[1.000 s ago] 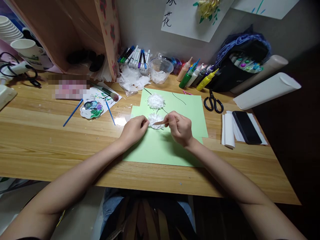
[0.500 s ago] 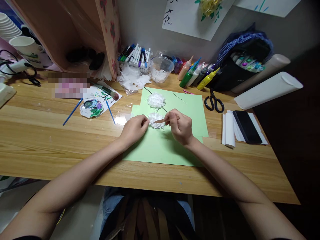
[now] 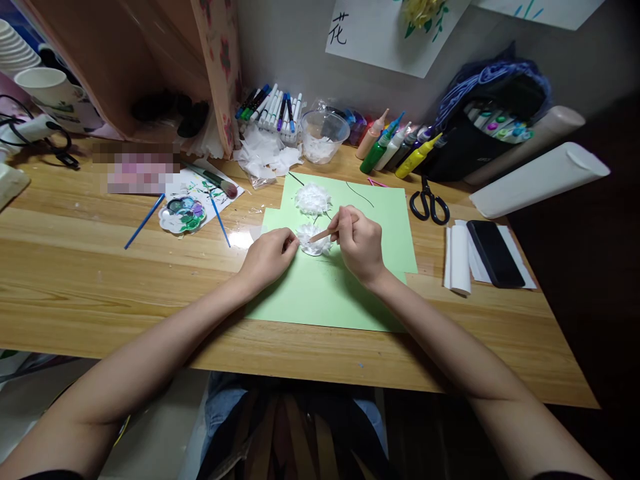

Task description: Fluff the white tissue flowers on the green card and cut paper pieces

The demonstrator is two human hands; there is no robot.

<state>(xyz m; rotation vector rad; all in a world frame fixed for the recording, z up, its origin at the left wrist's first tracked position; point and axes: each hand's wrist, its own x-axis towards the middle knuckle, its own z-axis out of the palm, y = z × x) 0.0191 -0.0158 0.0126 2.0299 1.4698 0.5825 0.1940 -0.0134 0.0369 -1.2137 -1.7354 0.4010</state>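
Observation:
My right hand (image 3: pixel 361 243) grips a thin wooden stick (image 3: pixel 323 235) that slants down to the left, its tip among the petals of a ruffled white paper flower (image 3: pixel 314 248). At that flower's left edge is my left hand (image 3: pixel 270 259), its fingers curled and pressed together; what they pinch, if anything, is hidden. Just above lies a second white paper flower (image 3: pixel 313 199). Both flowers are on overlapping light green paper sheets (image 3: pixel 327 297), which also bear thin dark curved lines.
Behind the sheets stand a clear tub (image 3: pixel 325 137) with white scraps, several markers (image 3: pixel 275 110) and paint bottles (image 3: pixel 420 157). Black scissors (image 3: pixel 429 205) and a phone (image 3: pixel 495 253) lie on the right. To the left are a paint palette (image 3: pixel 181 215) and brushes (image 3: pixel 145 221).
My right hand has risen slightly, and the stick now slants more steeply, its tip a little higher in the lower flower. My left hand stays at the flower's edge.

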